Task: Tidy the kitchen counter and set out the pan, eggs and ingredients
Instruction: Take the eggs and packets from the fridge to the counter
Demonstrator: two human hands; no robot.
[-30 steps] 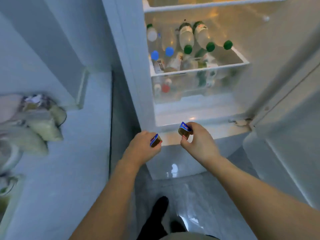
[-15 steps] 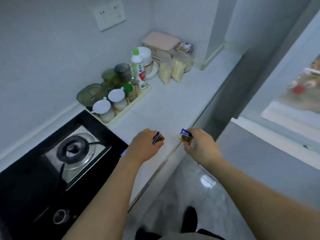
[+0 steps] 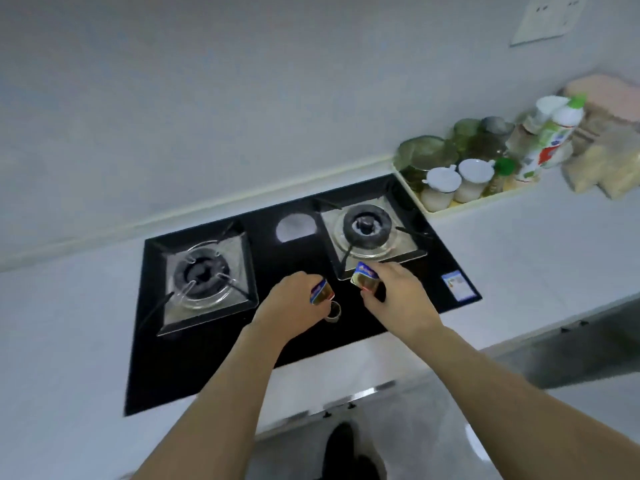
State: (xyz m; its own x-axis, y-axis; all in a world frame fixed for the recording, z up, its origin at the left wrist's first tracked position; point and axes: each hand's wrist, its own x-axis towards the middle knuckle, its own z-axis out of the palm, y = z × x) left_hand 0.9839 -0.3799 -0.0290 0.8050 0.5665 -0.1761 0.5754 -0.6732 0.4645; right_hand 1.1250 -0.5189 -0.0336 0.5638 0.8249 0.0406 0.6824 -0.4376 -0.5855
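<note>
My left hand (image 3: 294, 303) grips a small packet with a blue top (image 3: 321, 292). A second small blue-topped packet (image 3: 364, 277) is pinched in my right hand (image 3: 394, 299). Both hands hover side by side above the front middle of a black two-burner gas hob (image 3: 298, 337) set into the white counter (image 3: 519, 258). The left burner (image 3: 202, 271) and the right burner (image 3: 367, 226) carry no pan. A metal knob (image 3: 333, 311) shows just under my left hand.
A cream tray (image 3: 446, 211) right of the hob holds white lidded jars (image 3: 441, 183), green glass jars and a green-capped white bottle (image 3: 550, 140). Bagged food (image 3: 606, 168) lies further right. A wall socket (image 3: 547, 19) sits top right. The counter's front edge and the floor are below.
The view has swung left from the open fridge, past the counter's end, onto the hob. Both hands kept their packets and stayed at the same spacing throughout.
</note>
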